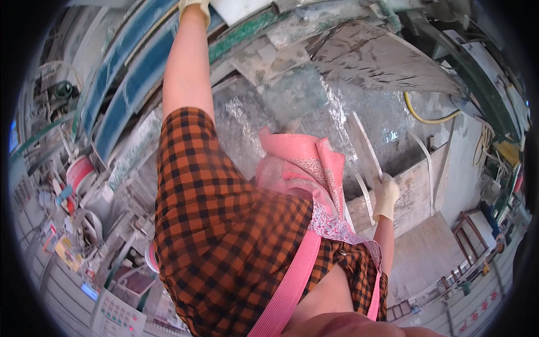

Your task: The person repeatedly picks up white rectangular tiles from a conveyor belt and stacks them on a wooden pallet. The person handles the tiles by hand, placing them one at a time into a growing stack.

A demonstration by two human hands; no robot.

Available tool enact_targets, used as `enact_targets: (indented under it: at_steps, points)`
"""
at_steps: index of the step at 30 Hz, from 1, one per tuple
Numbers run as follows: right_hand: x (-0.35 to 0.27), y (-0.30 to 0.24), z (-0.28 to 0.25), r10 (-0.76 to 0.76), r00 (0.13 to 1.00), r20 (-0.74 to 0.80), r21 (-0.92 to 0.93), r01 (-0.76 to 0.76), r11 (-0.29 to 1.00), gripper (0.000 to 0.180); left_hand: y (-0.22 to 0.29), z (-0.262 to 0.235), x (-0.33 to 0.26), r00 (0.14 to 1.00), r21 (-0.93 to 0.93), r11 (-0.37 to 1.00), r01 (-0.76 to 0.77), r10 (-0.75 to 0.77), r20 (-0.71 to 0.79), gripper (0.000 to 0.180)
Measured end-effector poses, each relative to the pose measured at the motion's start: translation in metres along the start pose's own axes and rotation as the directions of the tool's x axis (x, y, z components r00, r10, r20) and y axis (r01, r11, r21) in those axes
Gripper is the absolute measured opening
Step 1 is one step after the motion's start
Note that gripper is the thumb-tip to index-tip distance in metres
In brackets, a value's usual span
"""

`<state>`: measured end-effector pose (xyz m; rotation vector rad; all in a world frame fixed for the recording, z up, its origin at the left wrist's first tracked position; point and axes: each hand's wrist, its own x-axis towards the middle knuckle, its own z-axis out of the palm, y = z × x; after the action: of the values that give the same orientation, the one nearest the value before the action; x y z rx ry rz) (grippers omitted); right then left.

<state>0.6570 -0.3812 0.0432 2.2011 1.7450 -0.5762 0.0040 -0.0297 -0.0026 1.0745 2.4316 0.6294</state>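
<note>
Gripping a thin pale strip (366, 143) at 2–3 o'clock from frame centre: right hand (386, 196), just past 3, cream glove, fingers closed around the strip's lower end. Strip tilts, far end pointing toward 1. Left hand (195, 7), same glove type, sits at 11, cut by the top edge; can't tell what the fingers are doing. It's nearest the long blue bands (140, 78) at 10–11 and a white slab (238, 8) just on its right.

Near centre: pink apron (300, 149), front folded and dusty, over an orange-and-black checked shirt (224, 224). Wet-looking grey surface (368, 104) beyond it. Big worn grey sheet (382, 56) at 1, yellow hose (424, 118) between 2 and 3, pale flat board (424, 255) at 4.

Writing check: red characters (478, 315) on the slatted wall at 4, small and bent near the rim. Control panel (119, 315) at 7–8 has rows of buttons, some red; its markings are too small to read. Small blue-lit display (88, 290) at 8, same story. Red-and-white drum (81, 171) at 9.
</note>
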Motion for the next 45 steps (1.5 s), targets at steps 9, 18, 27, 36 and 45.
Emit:
enact_targets:
  at_steps: [9,18,27,36,45]
  points:
    - [0.079,-0.148,-0.07,-0.787,0.613,-0.067,-0.24,0.756,0.609,0.027,0.008,0.005,-0.017,0.909,0.569,0.776,-0.273,0.402,-0.112,0.028]
    - [0.144,-0.294,-0.054,-0.997,0.067,0.042,-0.276,0.96,0.052,0.024,0.039,-0.035,-0.072,0.865,0.741,0.545,-0.391,0.492,0.094,0.014]
    - [0.196,-0.331,-0.023,-0.987,0.034,0.158,-0.322,0.947,-0.019,0.02,0.026,-0.036,-0.067,0.849,0.635,0.667,-0.389,0.527,-0.033,0.016]
    - [0.254,-0.346,-0.035,-0.982,0.162,0.097,-0.259,0.957,0.132,0.01,0.025,-0.041,-0.079,0.785,0.657,0.574,-0.489,0.618,0.043,0.013]
    - [0.229,-0.352,-0.048,-0.938,0.324,-0.121,-0.334,0.877,0.346,0.011,0.012,-0.03,-0.055,0.841,0.634,0.69,-0.35,0.529,-0.111,0.024]
